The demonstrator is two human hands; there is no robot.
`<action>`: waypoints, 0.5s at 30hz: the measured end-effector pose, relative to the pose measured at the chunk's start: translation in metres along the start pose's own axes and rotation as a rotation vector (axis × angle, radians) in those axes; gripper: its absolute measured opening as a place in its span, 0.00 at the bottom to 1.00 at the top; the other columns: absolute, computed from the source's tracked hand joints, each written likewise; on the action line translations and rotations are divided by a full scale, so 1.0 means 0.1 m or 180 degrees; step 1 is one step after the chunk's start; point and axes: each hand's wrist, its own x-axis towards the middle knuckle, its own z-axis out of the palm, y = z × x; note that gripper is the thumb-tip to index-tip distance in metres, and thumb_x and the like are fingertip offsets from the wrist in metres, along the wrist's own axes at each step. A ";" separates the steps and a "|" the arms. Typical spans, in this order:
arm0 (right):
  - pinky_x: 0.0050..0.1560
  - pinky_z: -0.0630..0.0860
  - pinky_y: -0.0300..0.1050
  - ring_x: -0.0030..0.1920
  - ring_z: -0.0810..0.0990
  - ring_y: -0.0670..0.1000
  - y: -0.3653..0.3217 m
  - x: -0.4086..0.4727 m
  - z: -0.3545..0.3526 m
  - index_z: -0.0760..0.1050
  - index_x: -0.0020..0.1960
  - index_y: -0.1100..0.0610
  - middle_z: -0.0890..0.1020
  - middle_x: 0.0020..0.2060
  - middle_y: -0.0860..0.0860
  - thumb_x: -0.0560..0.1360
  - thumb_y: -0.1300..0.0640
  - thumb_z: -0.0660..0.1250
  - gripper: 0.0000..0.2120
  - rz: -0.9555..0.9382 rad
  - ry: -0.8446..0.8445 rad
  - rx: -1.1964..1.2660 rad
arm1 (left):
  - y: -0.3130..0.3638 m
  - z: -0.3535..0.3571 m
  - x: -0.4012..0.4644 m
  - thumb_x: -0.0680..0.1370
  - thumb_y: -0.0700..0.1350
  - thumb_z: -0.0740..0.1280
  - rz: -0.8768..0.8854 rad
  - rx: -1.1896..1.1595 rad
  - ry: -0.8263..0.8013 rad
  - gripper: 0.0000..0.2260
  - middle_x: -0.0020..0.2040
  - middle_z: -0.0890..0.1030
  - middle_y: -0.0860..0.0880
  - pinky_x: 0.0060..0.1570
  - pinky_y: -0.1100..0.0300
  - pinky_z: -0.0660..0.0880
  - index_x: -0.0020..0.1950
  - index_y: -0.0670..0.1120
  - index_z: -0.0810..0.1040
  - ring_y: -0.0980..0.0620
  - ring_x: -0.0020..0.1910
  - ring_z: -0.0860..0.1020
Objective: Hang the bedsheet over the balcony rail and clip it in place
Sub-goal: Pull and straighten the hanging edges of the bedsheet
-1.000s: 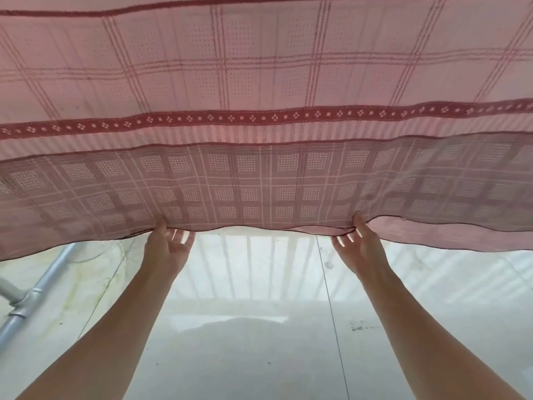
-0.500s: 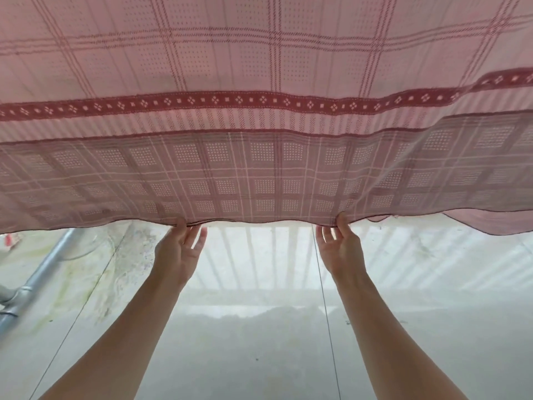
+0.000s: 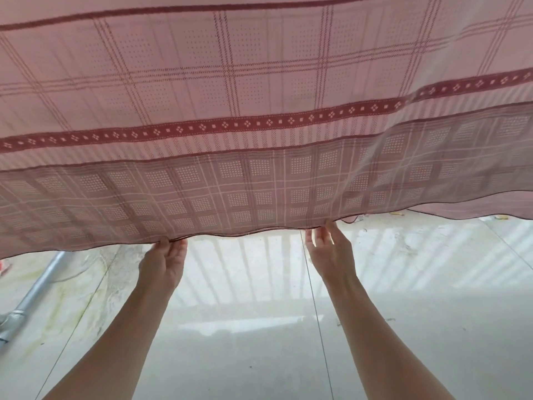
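Bedsheet [image 3: 259, 111] billows overhead, its hem pinched by the left hand [image 3: 163, 264] and right hand [image 3: 331, 252]; both pinches look light, so a gust could tug the hem free.

The sheet [image 3: 259, 82] was pale pink with a grid of thin maroon lines and fine dots, crossed by a dark red band of white diamonds and squares; its doubled lower part showed dusky checks. The floor [image 3: 259, 356] was pale grey, stained yellow-green by a silver pipe [image 3: 37, 287].
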 end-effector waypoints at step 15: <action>0.62 0.71 0.51 0.59 0.75 0.51 -0.41 -0.22 -0.14 0.74 0.60 0.50 0.76 0.58 0.51 0.70 0.50 0.70 0.19 0.0119 -0.0320 -0.0456 | -1.33 0.71 -0.76 0.76 0.39 0.65 -0.0764 0.0371 -0.0780 0.05 0.42 0.84 0.53 0.44 0.56 0.75 0.49 0.47 0.78 0.56 0.44 0.82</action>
